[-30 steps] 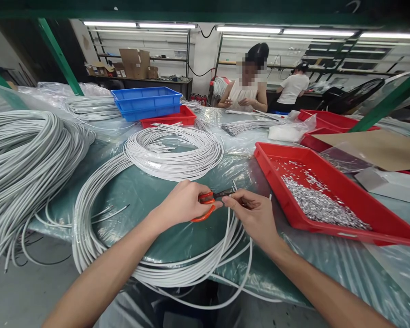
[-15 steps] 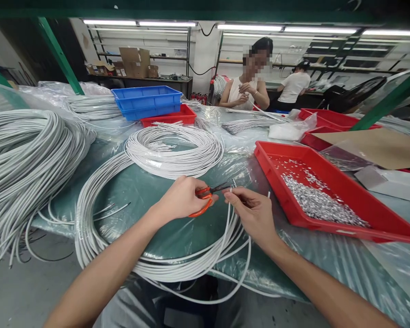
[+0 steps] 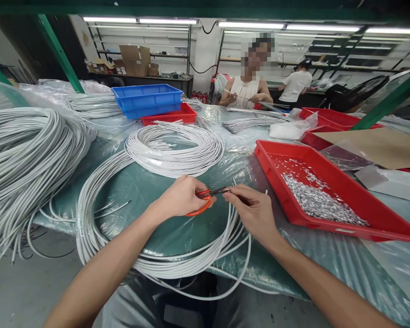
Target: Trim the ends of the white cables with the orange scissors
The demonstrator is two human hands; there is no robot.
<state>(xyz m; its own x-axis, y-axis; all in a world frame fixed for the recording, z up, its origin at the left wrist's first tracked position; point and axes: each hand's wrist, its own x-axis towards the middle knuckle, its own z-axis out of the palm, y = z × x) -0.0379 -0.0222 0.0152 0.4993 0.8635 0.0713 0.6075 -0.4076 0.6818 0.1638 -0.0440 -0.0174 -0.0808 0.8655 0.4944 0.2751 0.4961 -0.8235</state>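
Note:
My left hand is closed around the orange handles of a pair of scissors. The dark blades point right and meet my right fingertips. Thumb and fingers of my right hand pinch the end of a white cable, mostly hidden by the fingers. Below that hand, several loose cable lengths run down into a big white cable coil lying on the table in front of me. Behind the scissors rests a second, tighter cable coil.
To the right stands a red tray holding many small silvery pieces. A thick cable bundle hangs over the table's left edge. Stacked blue bins sit at the back. Across the table a person handles a cable.
The scissor blades have closed together and now lie against the cable end at my right fingertips. The person opposite has lowered their hands and spread them apart.

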